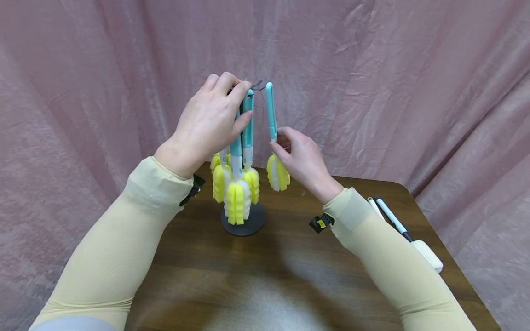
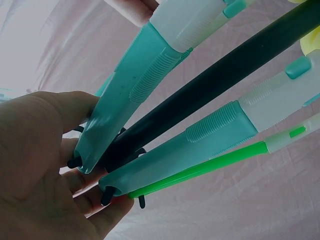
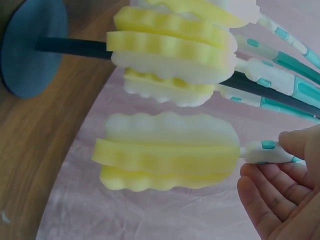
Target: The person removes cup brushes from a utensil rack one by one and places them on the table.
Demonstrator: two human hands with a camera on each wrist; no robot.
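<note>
While the left hand (image 1: 209, 124) sits upper centre-left of the head view, fingers curled round the tops of the hanging brushes (image 1: 242, 138) at the rack's hooks (image 1: 256, 85), the left wrist cam shows those fingertips (image 2: 95, 192) pressed vs. the teal handle ends and the dark stand pole (image 2: 210, 82). Centre frame: the stand's round base (image 1: 243, 220) rests on the wooden table (image 1: 207, 276), w/ yellow-white sponge heads (image 1: 236, 195) bunched just above it.

Right of that, the right hand (image 1: 300, 158) pinches one separate sponge brush (image 1: 271, 115) at the neck, thumb and forefinger clamped on the white collar, other fingers loosely apart per the right wrist view (image 3: 267, 200). Its handle top is just beside the hooks; can't tell if it's on a hook or free. Its sponge (image 3: 170, 152) hangs clear of the others.

Lower right edge: pens (image 1: 391, 216) and a white eraser-like block (image 1: 428, 255), partly behind the sleeve.

Risks, imo: the stand is top-heavy, so a sideways tug at the top could tip it. The pinch is low on the handle, so the brush could swivel and slip. Nudging the crowded handles may knock neighbours off their hooks.
</note>
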